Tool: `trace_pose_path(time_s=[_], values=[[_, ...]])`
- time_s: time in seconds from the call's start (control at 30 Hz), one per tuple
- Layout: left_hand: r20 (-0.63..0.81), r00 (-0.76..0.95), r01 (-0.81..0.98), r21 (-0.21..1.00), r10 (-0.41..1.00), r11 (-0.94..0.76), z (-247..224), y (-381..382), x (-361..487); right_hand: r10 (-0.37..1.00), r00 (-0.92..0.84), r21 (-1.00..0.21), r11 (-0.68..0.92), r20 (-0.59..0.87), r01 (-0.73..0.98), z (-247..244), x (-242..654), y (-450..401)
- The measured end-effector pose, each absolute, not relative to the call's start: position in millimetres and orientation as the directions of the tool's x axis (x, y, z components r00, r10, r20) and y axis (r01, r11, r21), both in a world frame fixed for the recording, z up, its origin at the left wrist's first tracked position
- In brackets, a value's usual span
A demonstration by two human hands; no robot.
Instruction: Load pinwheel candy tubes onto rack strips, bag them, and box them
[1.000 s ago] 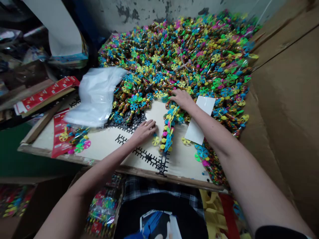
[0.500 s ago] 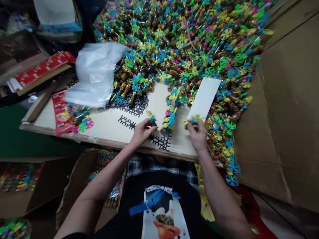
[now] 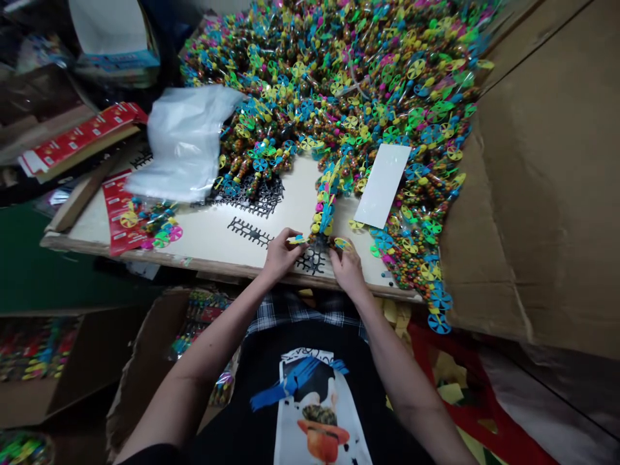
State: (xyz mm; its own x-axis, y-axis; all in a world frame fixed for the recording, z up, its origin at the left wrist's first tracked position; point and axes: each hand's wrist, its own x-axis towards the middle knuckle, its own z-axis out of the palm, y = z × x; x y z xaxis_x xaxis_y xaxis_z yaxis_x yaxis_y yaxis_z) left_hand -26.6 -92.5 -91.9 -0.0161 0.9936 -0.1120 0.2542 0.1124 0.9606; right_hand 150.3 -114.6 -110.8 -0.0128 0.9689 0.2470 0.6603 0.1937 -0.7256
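Note:
My left hand [image 3: 285,253] pinches a small toy with a yellow and blue fan top [image 3: 298,239], at the left of a row of fan-topped toys [image 3: 323,206]. On the other side of the row, my right hand [image 3: 347,261] is closed on a toy with a yellow fan top [image 3: 341,243]. Both hands are low over a black toothed plastic strip [image 3: 311,261] at the row's near end. A second black strip [image 3: 247,230] lies to the left. The white card [image 3: 383,184] rests against the toy pile at the right.
A large heap of bead-filled fan toys [image 3: 329,84] covers the table's back and right. Clear plastic bags [image 3: 186,142], a red card [image 3: 119,216] and a wooden bar [image 3: 84,194] lie left. Cardboard [image 3: 542,194] stands at the right; open boxes [image 3: 150,361] sit below.
My right hand has moved left from the white card to the near end of the toy row. My left hand has shifted slightly right, closer to the row. The view has shifted a little.

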Motion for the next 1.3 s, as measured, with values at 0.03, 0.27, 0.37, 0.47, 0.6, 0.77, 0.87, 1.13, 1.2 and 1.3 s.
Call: trace_pose_path(time_s=[0.03, 0.27, 0.37, 0.47, 0.6, 0.77, 0.87, 1.13, 1.2, 1.3], values=[[-0.099, 0.010, 0.262, 0.960, 0.995, 0.093, -91.4, -94.1, -25.7, 0.966, -0.014, -0.717, 0.200, 0.257, 0.667, -110.8, 148.5, -114.8], [-0.009, 0.060, 0.325, 0.946, 0.998, -0.011, -94.5, -93.4, -25.9, 0.965, 0.051, -0.704, 0.151, 0.257, 0.693, -108.2, 143.8, -115.9], [0.008, 0.096, 0.332, 0.943, 0.995, -0.040, -97.0, -93.0, -25.0, 0.964, 0.048, -0.701, 0.156, 0.262, 0.696, -107.6, 143.4, -115.8], [0.003, 0.116, 0.324, 0.945, 0.993, -0.041, -99.0, -95.5, -23.0, 0.962, 0.059, -0.717, 0.157, 0.266, 0.679, -108.0, 143.2, -115.8], [0.012, 0.123, 0.323, 0.945, 0.992, -0.051, -100.5, -98.4, -19.3, 0.968, 0.110, -0.746, 0.099, 0.226, 0.659, -109.3, 143.8, -116.1], [0.094, 0.105, 0.362, 0.924, 0.990, -0.126, -103.4, -99.6, -12.4, 0.972, 0.108, -0.693, 0.068, 0.207, 0.717, -109.9, 142.6, -115.7], [0.150, 0.080, 0.397, 0.902, 0.985, -0.169, -106.0, -101.8, -8.0, 0.969, 0.069, -0.645, 0.103, 0.235, 0.757, -109.4, 139.0, -115.7], [0.193, 0.120, 0.446, 0.866, 0.974, -0.226, -107.1, -102.8, -9.1, 0.950, -0.023, -0.504, 0.185, 0.311, 0.844, -104.8, 132.3, -118.2], [0.207, 0.128, 0.475, 0.846, 0.970, -0.244, -106.1, -101.8, -8.9, 0.952, -0.039, -0.472, 0.186, 0.303, 0.862, -105.2, 131.8, -118.1], [0.209, 0.135, 0.488, 0.837, 0.968, -0.249, -104.5, -101.5, -6.9, 0.954, -0.056, -0.482, 0.199, 0.294, 0.853, -106.8, 132.5, -117.7]])
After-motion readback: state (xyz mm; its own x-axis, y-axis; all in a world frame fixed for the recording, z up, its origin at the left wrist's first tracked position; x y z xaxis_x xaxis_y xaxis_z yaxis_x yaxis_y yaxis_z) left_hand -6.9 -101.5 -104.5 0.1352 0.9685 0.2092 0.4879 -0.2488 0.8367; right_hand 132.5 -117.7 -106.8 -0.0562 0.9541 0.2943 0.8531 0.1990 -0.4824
